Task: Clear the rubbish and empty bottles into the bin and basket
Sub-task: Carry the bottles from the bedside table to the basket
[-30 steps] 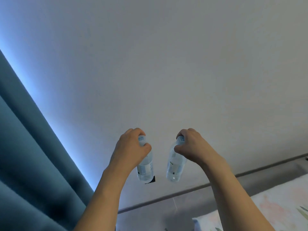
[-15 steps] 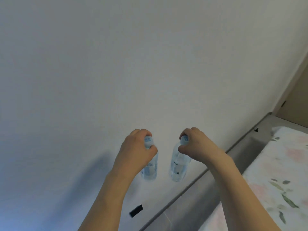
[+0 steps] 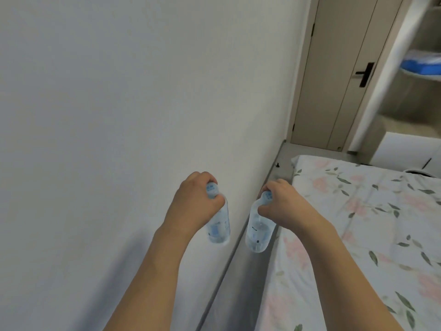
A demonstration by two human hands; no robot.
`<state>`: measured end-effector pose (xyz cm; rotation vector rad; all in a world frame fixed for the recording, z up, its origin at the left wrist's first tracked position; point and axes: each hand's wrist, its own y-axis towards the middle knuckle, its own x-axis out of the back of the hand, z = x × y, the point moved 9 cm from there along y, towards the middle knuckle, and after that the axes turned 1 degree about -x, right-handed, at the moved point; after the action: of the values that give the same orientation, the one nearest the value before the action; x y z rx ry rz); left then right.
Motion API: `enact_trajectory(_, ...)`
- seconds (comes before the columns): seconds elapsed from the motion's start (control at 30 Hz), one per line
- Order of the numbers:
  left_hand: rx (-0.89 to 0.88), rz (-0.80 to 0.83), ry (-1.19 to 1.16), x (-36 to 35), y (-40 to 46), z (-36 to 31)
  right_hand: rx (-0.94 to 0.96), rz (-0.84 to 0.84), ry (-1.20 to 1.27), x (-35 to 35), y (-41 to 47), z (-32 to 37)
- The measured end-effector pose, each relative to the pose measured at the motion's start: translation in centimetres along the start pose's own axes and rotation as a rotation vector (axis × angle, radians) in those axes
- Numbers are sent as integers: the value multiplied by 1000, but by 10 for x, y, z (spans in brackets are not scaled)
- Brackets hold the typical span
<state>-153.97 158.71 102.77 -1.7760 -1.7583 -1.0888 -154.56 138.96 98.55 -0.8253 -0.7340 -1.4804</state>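
Left hand (image 3: pixel 193 206) gripped one clear water bottle (image 3: pixel 218 225) by its neck, fingers curled round; right hand (image 3: pixel 284 204) likewise held a second bottle (image 3: pixel 259 231). Both hung between white wall (image 3: pixel 119 103) and floral-sheeted bed (image 3: pixel 358 223). Beige door (image 3: pixel 338 75) stood beyond the bed.

We have turned right: the curtain is gone, and the door (image 3: pixel 338 75) and bed (image 3: pixel 358 223) now show.

Left hand (image 3: pixel 193 204): forearm extended forward, fingers curled round a bottle neck, palm down | Right hand (image 3: pixel 284 204): forearm extended forward, fingers curled round a second bottle neck | Hands level, apart.
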Motion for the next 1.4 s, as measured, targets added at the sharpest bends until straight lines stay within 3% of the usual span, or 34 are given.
enact_trajectory(0.57,-257,89,-76,-77,233,-39,-212,-167,54,45,181,-55)
enact_trajectory(0.87,-276,150,-89,-161,349,-57,-283,-254,66,80,282,-127)
enact_trajectory(1.4,-250,261,-104,-279,598,-134,-293,-245,7,184,513,-219)
